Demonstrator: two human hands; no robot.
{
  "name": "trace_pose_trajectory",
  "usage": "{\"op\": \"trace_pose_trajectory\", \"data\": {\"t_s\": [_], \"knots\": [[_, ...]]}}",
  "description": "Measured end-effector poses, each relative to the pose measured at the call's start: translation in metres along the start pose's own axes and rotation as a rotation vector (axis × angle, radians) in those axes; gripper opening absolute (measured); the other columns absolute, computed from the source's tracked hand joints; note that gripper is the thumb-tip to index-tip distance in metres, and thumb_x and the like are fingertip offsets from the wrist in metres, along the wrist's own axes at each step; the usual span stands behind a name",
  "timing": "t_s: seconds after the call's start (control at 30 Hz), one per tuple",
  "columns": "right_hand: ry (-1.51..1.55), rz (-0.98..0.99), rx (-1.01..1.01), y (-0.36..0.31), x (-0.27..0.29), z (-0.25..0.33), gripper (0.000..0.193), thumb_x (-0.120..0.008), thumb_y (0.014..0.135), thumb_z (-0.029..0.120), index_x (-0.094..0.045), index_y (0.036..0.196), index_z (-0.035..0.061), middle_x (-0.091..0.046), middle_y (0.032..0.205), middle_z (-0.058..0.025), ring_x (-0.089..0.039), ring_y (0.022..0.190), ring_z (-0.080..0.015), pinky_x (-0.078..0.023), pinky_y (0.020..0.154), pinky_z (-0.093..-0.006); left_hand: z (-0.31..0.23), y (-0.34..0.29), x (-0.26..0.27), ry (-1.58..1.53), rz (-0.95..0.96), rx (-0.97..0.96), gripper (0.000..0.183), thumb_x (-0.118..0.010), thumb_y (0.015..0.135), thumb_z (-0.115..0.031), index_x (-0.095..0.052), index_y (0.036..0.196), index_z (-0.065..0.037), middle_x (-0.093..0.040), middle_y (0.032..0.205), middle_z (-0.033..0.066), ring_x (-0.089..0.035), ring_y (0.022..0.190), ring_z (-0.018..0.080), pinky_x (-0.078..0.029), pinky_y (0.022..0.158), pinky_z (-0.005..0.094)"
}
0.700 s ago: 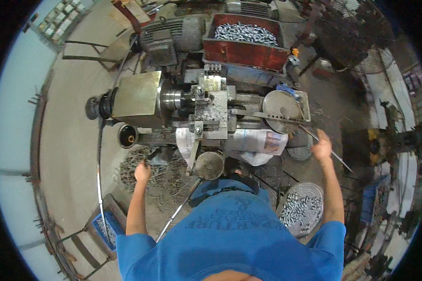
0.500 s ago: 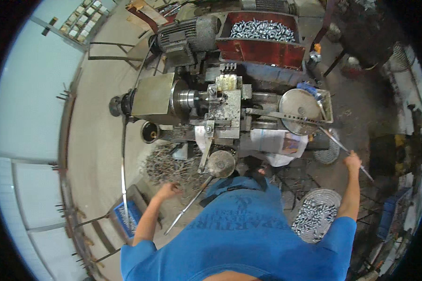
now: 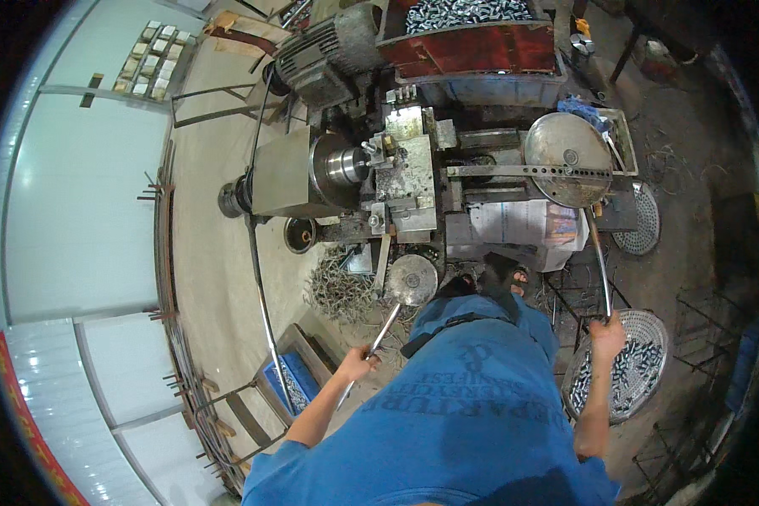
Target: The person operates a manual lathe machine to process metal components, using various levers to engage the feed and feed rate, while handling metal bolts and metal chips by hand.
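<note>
My right hand (image 3: 607, 334) is closed around a long shiny metal lever (image 3: 600, 257), which runs from beneath a large round metal disc (image 3: 567, 160). Closer to my body, my left hand (image 3: 358, 364) is wrapped round a second metal lever (image 3: 385, 330), fixed to a smaller round disc (image 3: 413, 280). Both levers belong to a small lathe. Its shiny spindle nose (image 3: 346, 166) points at the tool slide (image 3: 409, 177), which carries clamped tool blocks. A drilled flat bar (image 3: 506, 171) reaches across the large disc.
Beyond the lathe stand an electric motor (image 3: 329, 55) and a red bin (image 3: 472, 51) of shiny metal parts. A round basket (image 3: 659, 358) of similar parts is beside my right arm. Metal shavings (image 3: 337, 287) and a blue tray (image 3: 291, 384) lie to the left.
My left hand has come from open air onto the smaller disc's lever. My right hand has swung its lever inward, toward my body. The view has shifted.
</note>
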State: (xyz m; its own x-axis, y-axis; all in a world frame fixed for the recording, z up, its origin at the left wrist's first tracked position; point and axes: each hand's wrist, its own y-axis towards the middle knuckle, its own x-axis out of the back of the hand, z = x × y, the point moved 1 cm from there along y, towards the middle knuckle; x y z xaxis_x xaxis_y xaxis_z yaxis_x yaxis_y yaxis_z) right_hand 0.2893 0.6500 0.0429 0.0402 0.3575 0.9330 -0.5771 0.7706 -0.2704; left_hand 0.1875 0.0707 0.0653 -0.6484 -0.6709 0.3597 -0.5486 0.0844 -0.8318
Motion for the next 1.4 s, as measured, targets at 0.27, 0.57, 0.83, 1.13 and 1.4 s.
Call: {"op": "trace_pose_trajectory", "data": {"t_s": [0.27,0.57,0.83,1.13,1.4], "knots": [[0.124,0.003,-0.105,-0.021,-0.012,0.027,0.038,-0.059,0.059,0.029,-0.054,0.089,0.0061,-0.061,0.074,-0.0218,-0.058,0.070,-0.0430,-0.045,0.064,-0.0502,-0.045,0.003,-0.002,0.046,0.003,0.146,0.020,-0.055,0.080,-0.014,-0.060,0.094,-0.001,-0.063,0.066,0.0069,-0.058,0.052,0.0136,-0.044,0.042,0.0275],[0.163,0.032,-0.036,-0.003,0.014,0.024,0.028,-0.055,0.065,0.028,-0.060,0.085,0.0090,-0.060,0.073,-0.0208,-0.059,0.068,-0.0400,-0.046,0.062,-0.0479,-0.051,-0.008,-0.003,0.069,-0.129,0.191,0.014,-0.056,0.079,-0.012,-0.061,0.087,-0.001,-0.061,0.062,0.0062,-0.055,0.049,0.0129,-0.043,0.043,0.0275],[-0.488,-0.210,0.021,0.221,0.089,-0.023,0.047,-0.064,0.068,0.032,-0.054,0.107,0.0082,-0.057,0.103,-0.0146,-0.054,0.098,-0.0313,-0.044,0.081,-0.0468,-0.036,0.012,0.022,-0.524,0.090,-0.046,0.028,-0.058,0.082,-0.011,-0.057,0.108,-0.001,-0.064,0.084,0.0089,-0.062,0.069,0.0160,-0.049,0.062,0.0270],[-0.125,-0.443,0.350,0.126,0.034,0.037,0.082,-0.062,0.060,0.013,-0.030,0.134,0.0001,-0.035,0.135,-0.0189,-0.031,0.126,-0.0349,-0.024,0.105,-0.0433,-0.014,0.124,0.107,0.130,-0.450,-0.233,0.032,-0.060,0.079,-0.022,-0.058,0.102,0.000,-0.065,0.081,0.0128,-0.064,0.072,0.0225,-0.049,0.063,0.0331],[-0.003,0.043,0.132,-0.023,-0.010,-0.009,0.049,-0.059,0.055,0.014,-0.062,0.101,-0.0018,-0.063,0.090,-0.0211,-0.062,0.082,-0.0329,-0.049,0.076,-0.0360,-0.038,0.208,0.155,0.779,-0.515,-0.037,0.050,-0.053,0.083,-0.041,-0.046,0.117,-0.005,-0.061,0.096,0.0200,-0.060,0.089,0.0354,-0.049,0.075,0.0435]]}}
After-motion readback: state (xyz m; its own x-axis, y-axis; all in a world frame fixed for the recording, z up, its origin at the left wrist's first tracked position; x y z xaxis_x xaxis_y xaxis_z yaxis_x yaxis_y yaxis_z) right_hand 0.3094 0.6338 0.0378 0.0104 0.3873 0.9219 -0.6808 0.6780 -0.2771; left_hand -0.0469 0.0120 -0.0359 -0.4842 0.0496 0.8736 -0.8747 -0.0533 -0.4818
